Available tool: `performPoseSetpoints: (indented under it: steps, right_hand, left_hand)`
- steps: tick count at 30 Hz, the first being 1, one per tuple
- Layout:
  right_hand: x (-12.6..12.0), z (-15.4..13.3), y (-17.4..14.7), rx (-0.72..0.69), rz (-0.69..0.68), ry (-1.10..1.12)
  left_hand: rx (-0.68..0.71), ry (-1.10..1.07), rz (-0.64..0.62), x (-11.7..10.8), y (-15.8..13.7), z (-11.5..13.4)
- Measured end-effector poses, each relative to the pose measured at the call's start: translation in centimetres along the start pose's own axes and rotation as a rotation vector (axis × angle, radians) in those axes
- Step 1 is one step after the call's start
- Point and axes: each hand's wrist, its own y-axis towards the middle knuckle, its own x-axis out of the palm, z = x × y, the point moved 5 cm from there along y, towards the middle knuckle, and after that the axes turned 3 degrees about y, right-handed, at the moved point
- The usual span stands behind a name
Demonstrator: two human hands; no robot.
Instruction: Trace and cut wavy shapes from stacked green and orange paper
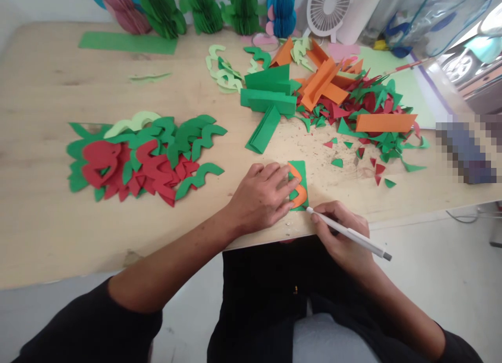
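Observation:
An orange wavy paper cutout (301,196) lies on a small green paper rectangle (301,168) near the table's front edge. My left hand (257,198) rests flat with its fingers stretched over the cutout's left side, pressing it on the green paper. Part of both papers is hidden under those fingertips. A white pen (361,239) is gripped in my right hand (349,256), its tip at the lower right corner of the green paper, close to the cutout's lower end.
Red and green cut shapes (157,164) are heaped at the left. Folded green strips (269,99), folded orange strips (321,83) and many scraps (376,101) lie behind and to the right. A white fan (329,7) and honeycomb paper figures (204,10) stand along the back.

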Motion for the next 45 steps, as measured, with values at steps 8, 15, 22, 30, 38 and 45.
performPoseSetpoints:
  steps: [8, 15, 22, 30, 38, 45]
  right_hand:
    - [-0.5, 0.5, 0.4, 0.049, 0.021, -0.03]
    - [-0.6, 1.1, 0.7, 0.073, 0.07, -0.016]
    - [-1.1, 1.7, 0.1, 0.086, 0.129, 0.054]
    - [-0.6, 1.4, 0.6, 0.029, 0.074, 0.087]
    - [1.0, 0.2, 1.6, -0.274, 0.04, -0.105]
    - [1.8, 0.0, 1.4, -0.333, 0.027, -0.163]
  left_hand:
    - [-0.003, -0.01, -0.008, 0.0, 0.0, 0.0]
    - [-0.008, -0.02, -0.007, -0.1, 0.0, 0.0]
    - [-0.006, -0.024, -0.02, -0.2, 0.0, 0.0]
    - [-0.008, -0.027, -0.035, -0.3, 0.1, 0.1]
    - [-0.008, -0.041, -0.037, -0.3, 0.0, 0.0]
    - [-0.002, -0.054, -0.04, -0.2, 0.0, 0.0]
